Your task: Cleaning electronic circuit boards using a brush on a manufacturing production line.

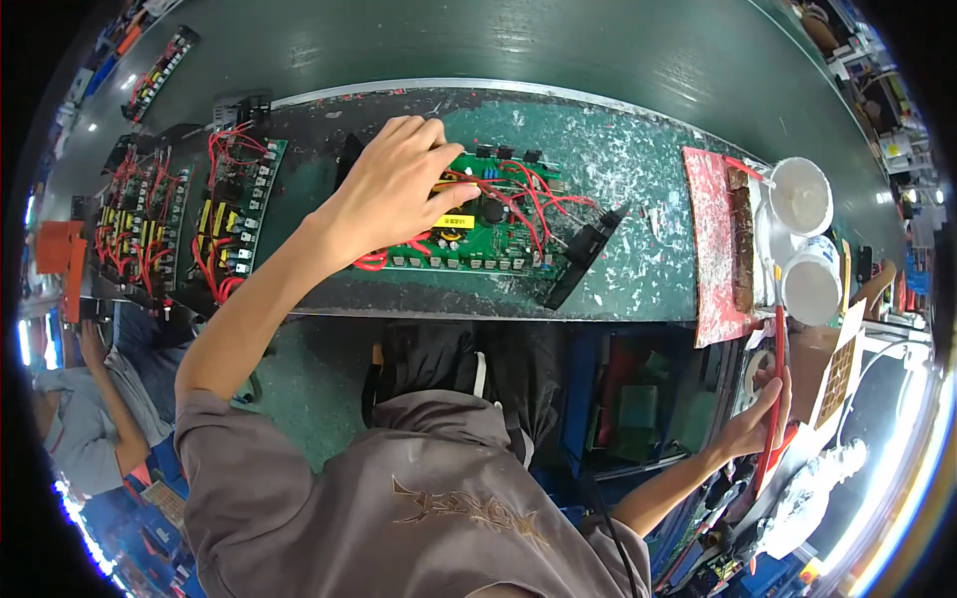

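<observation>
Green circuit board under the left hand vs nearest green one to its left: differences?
Pose: the centre green circuit board runs sideways; the left green circuit board runs near to far. State: the left hand partly covers the centre board; no hand touches the left board. Both carry red wires.

Strip light [890,468]: blown white, right side
Green surface [419,45]: soft glints
Edges: bowed, black-cornered (fisheye stretch)
</observation>
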{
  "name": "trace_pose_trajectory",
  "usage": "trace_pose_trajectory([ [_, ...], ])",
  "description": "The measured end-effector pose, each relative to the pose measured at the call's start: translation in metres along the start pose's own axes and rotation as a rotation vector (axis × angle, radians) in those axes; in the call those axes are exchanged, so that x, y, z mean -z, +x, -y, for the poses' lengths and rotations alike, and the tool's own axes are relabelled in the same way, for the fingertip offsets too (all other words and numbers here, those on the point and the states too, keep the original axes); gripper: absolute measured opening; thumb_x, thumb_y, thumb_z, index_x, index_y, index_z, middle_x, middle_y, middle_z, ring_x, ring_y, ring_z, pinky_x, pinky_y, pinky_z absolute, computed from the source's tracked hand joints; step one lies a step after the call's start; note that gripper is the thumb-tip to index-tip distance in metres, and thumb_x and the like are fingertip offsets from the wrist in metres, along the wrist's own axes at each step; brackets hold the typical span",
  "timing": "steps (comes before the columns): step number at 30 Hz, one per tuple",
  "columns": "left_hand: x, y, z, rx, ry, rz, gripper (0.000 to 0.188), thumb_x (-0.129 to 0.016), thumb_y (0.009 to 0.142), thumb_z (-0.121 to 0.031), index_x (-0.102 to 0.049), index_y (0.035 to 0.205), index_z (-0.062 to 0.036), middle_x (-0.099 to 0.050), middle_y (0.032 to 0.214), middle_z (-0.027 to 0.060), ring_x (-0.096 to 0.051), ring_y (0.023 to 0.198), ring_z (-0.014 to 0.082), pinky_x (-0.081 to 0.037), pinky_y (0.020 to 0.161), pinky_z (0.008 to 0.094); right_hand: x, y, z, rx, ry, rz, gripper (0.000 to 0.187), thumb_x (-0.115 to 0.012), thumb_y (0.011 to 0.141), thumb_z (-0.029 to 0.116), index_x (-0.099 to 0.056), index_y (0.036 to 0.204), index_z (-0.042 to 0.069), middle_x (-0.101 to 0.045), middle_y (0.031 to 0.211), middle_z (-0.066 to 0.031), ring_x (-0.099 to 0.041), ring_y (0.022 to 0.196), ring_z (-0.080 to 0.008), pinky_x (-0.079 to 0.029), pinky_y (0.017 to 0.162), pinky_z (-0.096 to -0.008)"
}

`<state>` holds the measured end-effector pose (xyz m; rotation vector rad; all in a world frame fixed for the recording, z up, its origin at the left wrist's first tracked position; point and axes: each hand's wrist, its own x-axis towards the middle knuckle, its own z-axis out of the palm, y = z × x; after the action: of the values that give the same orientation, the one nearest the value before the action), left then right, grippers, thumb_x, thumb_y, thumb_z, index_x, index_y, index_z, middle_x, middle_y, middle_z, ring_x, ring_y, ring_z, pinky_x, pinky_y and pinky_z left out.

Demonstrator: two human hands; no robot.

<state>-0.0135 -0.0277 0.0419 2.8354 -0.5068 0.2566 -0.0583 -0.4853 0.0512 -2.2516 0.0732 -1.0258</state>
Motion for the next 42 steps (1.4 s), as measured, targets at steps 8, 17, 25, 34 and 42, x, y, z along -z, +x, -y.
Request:
trace_pose_trajectory([
  [8,-0.007,0.0,0.001,-0.008,-0.083,-0.048,0.035,-0.065,0.084,-0.029,-0.065,0.095,0.0046,-0.052,0.082,0.0111,-0.05,0.086,0.0257,-0.04,0.086,0.0364,0.002,-0.002,-0.004,0.01,-0.02,-0.05,0.024,-0.055,0.093,0.011,-0.064,0.104,-0.009,-0.067,0.084,-0.0148,-0.065,0.071,-0.0184,-0.054,0.064,-0.0289],
  [17,0.003,0.017,-0.012,-0.038,0.082,-0.076,0.054,-0.067,0.081,-0.03,-0.055,0.118,0.0074,-0.056,0.111,0.0174,-0.051,0.105,0.031,-0.038,0.097,0.0411,0.0,-0.002,0.007,0.004,0.004,-0.057,0.024,-0.054,0.093,0.011,-0.065,0.104,-0.007,-0.068,0.08,-0.0134,-0.064,0.067,-0.0169,-0.052,0.064,-0.0279],
  [25,-0.004,0.04,-0.011,0.12,-0.246,0.316,0.05,-0.065,0.083,-0.024,-0.054,0.119,0.009,-0.055,0.104,0.0177,-0.051,0.106,0.0316,-0.04,0.095,0.0385,0.007,-0.015,0.011,-0.015,0.006,-0.06,0.024,-0.055,0.092,0.011,-0.065,0.105,-0.007,-0.068,0.08,-0.0135,-0.063,0.068,-0.0167,-0.051,0.064,-0.0271],
  [34,-0.003,0.043,-0.021,0.029,-0.204,0.143,0.038,-0.068,0.079,-0.013,-0.059,0.109,0.009,-0.055,0.095,0.0182,-0.052,0.099,0.0313,-0.042,0.089,0.039,0.008,-0.018,0.005,-0.051,0.006,-0.053,0.024,-0.054,0.093,0.011,-0.065,0.104,-0.007,-0.068,0.081,-0.014,-0.063,0.068,-0.0173,-0.051,0.064,-0.0272],
  [42,-0.017,0.038,-0.016,0.005,-0.236,0.068,0.033,-0.069,0.078,-0.013,-0.063,0.104,0.0068,-0.055,0.085,0.0171,-0.054,0.085,0.0335,-0.043,0.077,0.0416,-0.002,-0.019,0.005,-0.056,0.03,-0.064,0.025,-0.053,0.093,0.011,-0.064,0.104,-0.008,-0.067,0.082,-0.0147,-0.064,0.07,-0.0189,-0.054,0.067,-0.0289],
])
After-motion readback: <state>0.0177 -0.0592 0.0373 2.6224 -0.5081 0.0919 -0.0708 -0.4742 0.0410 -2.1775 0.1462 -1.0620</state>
